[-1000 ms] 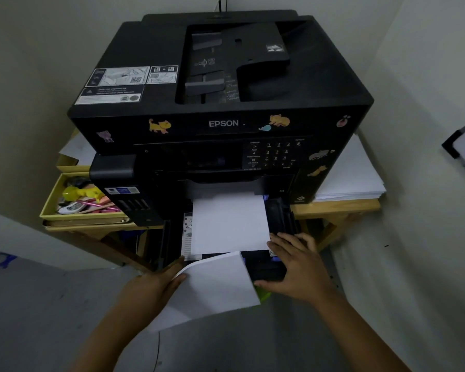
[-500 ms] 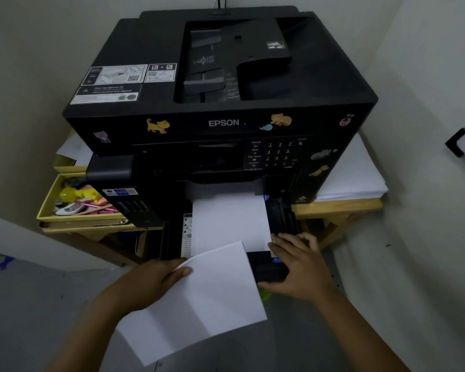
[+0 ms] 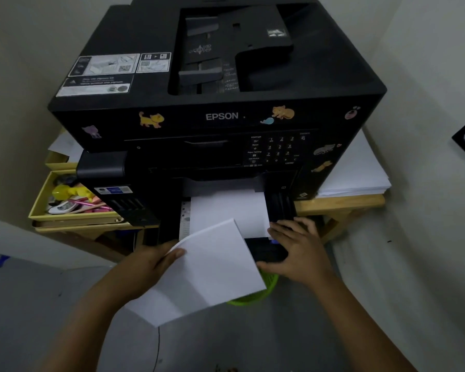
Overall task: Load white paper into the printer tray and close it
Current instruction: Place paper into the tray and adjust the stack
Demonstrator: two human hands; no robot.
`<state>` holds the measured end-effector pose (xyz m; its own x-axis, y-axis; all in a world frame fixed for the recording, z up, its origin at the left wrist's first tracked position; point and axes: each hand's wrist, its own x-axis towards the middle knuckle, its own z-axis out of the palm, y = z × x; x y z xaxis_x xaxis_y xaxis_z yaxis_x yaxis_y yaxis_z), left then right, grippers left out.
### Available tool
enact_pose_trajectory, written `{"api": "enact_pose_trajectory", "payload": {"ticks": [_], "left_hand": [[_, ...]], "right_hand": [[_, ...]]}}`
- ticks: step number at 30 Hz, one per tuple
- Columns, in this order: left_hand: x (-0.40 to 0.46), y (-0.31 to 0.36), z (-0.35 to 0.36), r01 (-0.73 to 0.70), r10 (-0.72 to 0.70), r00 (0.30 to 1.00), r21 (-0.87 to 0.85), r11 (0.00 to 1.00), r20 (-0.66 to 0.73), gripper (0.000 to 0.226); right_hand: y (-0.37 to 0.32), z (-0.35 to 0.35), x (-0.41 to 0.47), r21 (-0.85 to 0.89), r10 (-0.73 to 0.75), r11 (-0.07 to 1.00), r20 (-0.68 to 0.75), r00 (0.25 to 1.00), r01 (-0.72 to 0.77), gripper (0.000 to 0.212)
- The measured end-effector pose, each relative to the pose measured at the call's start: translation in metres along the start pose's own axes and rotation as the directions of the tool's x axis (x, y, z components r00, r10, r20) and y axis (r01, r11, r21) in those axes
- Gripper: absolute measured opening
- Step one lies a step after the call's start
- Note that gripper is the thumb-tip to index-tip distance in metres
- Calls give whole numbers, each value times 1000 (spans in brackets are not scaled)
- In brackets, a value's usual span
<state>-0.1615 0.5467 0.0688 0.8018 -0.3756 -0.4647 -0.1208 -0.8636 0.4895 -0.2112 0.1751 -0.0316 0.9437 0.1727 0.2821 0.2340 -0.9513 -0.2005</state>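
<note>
Large black Epson printer (image 3: 215, 84) with cartoon animal stickers across its front, filling the upper centre of the frame on a light wooden table (image 3: 338, 204). Below the keypad, pulled-out black paper tray (image 3: 279, 208) at centre frame, with a flat layer of white paper (image 3: 226, 210) already lying inside. At lower centre, left hand (image 3: 142, 269) pinching the left edge of a white paper stack (image 3: 210, 272), thumb on top and fingers hidden beneath; stack tilted, its far corner overlapping the near end of the tray. Just right of it, right hand (image 3: 298, 251) spread flat, palm down, fingers resting on the tray's right front corner beside the loaded sheets, grasping nothing. Bright green basket (image 3: 255, 294) partly visible under the held stack. At left, yellow box of small colourful items (image 3: 70, 202). At right, 1 tall pile of white sheets (image 3: 355, 170) on the table beside the printer.
</note>
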Motion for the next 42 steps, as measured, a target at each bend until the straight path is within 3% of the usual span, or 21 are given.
{"api": "enact_pose_trajectory", "payload": {"ticks": [3,6,8,13,18,20,23,25,27,33,42], "left_hand": [[13,7,-10,-25,30,998,104,994,-51,39],[22,7,-13,-84,108,985,171,982,-138,79],[25,3,-12,-110,150,972,212,971,-182,92],[23,0,-2,-82,160,957,303,950,-244,70],[10,7,8,-23,98,962,285,958,-253,66],[7,5,11,-13,98,955,289,957,-279,67],[7,5,14,-81,206,921,353,932,-331,66],[7,9,14,-40,164,937,372,927,-309,57],[8,11,16,31,57,966,332,943,-253,59],[21,-1,19,114,-42,963,262,958,-266,58],[46,-9,18,82,48,924,320,944,-379,77]], "right_hand": [[6,1,20,17,11,1000,-15,1000,-11,91],[10,3,32,14,20,1000,-6,1000,-20,93],[12,6,39,20,31,999,1,1000,-32,96],[14,12,46,75,68,995,-53,996,-64,95],[5,12,31,153,142,981,-141,980,-120,76],[6,14,24,214,142,971,-161,977,-106,67],[11,11,16,256,117,964,-183,976,-68,60],[14,9,13,244,89,969,-194,977,-39,57],[17,8,13,219,61,976,-201,978,-16,54],[14,7,16,177,83,983,-184,979,-50,50],[12,13,39,222,203,962,-199,959,-157,52]]}}
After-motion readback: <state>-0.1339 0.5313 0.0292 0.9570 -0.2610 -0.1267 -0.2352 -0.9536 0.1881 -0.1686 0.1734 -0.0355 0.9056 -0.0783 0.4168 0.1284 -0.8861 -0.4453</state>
